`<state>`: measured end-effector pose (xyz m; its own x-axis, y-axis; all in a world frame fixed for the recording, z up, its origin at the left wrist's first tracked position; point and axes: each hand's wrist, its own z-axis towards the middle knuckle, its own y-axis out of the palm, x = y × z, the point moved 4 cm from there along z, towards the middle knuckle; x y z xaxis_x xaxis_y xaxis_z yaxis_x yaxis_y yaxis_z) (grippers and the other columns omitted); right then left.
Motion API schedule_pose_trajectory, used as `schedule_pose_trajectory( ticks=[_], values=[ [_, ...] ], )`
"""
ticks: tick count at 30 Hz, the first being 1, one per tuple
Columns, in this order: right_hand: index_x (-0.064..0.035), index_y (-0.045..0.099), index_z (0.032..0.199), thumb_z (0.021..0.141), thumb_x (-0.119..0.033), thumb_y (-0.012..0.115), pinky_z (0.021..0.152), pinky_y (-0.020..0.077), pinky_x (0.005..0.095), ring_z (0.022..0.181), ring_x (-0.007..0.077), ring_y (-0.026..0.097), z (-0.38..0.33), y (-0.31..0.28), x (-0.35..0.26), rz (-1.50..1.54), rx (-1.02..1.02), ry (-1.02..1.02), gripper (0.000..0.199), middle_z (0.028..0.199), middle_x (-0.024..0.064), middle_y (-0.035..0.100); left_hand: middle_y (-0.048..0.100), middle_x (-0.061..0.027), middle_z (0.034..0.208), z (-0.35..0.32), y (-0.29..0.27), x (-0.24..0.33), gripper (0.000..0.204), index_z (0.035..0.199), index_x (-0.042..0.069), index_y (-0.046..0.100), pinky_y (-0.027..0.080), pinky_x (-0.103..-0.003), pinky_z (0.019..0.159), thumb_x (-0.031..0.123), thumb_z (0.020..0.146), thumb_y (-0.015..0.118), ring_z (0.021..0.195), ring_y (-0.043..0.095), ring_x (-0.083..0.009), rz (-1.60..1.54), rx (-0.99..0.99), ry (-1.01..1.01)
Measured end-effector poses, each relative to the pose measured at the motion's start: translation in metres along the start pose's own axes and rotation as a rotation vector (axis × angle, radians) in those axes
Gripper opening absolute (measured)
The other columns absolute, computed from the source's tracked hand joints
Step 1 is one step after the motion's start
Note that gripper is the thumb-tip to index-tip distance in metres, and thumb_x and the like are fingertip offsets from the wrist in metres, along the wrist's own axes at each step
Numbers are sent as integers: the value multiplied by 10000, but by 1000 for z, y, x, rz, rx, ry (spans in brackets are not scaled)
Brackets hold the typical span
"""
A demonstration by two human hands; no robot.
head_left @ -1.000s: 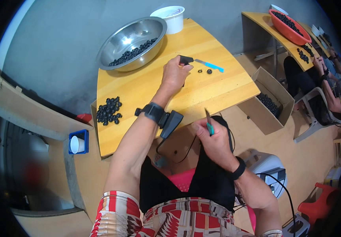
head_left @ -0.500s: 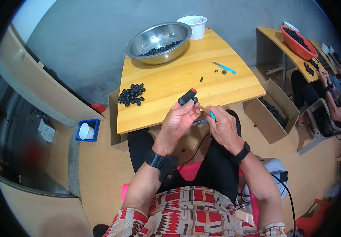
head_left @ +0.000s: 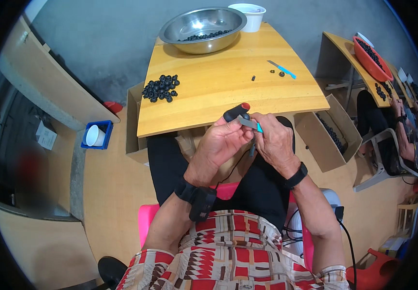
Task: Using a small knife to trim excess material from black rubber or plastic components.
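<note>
left hand (head_left: pixel 223 140) pinches a black-red part (head_left: pixel 236 111); right hand (head_left: pixel 274 140) holds a blade (head_left: pixel 249 123) touching it; a slip could cut fingers.

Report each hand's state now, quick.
Left hand: closed on a small black piece with a red end.
Right hand: closed on a teal-handled blade tool.
</note>
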<state>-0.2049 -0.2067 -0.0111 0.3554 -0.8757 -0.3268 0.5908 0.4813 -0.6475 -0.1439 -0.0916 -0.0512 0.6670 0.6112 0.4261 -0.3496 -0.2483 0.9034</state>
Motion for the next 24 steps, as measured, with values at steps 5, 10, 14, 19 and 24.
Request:
schedule_pose_trajectory(
  ticks=[5, 10, 14, 19, 24],
  values=[
    [-74, 567, 948, 757, -110, 617, 491, 460, 355, 606, 259, 579, 0, 1, 1, -22, -12, -17, 201, 721, 90, 523, 557, -83, 991, -3, 2, 0, 339, 1192, 32, 442, 475, -297, 738, 45, 864, 522, 851, 547, -173, 21, -25, 28],
    [-73, 560, 944, 754, -105, 615, 503, 464, 354, 619, 262, 578, 0, -1, -2, -35, -16, -18, 200, 715, 93, 520, 560, -88, 992, -6, -1, 0, 329, 1177, 23, 452, 484, -299, 746, 41, 858, 528, 857, 560, -171, 52, -52, 19],
    [-68, 552, 944, 745, -83, 611, 511, 466, 363, 636, 270, 583, 1, 1, -3, -14, -55, -7, 208, 722, 102, 528, 578, -95, 978, -9, -4, 1, 301, 1146, 22, 473, 498, -295, 743, 47, 854, 542, 850, 580, -168, 84, -26, 59],
    [-61, 538, 946, 729, -59, 607, 518, 469, 370, 651, 282, 588, 1, 5, -4, -8, -95, 1, 228, 740, 110, 538, 591, -106, 925, -11, -4, 5, 357, 1141, 7, 460, 478, -308, 752, 54, 812, 590, 828, 584, -173, 126, 16, 62],
    [-61, 528, 960, 717, -39, 598, 526, 473, 383, 663, 297, 591, 1, 7, -8, 5, -107, 5, 254, 752, 115, 543, 592, -103, 913, -15, -3, 9, 363, 1142, -7, 457, 487, -306, 747, 52, 811, 594, 814, 588, -172, 154, 34, 80]
  ],
)
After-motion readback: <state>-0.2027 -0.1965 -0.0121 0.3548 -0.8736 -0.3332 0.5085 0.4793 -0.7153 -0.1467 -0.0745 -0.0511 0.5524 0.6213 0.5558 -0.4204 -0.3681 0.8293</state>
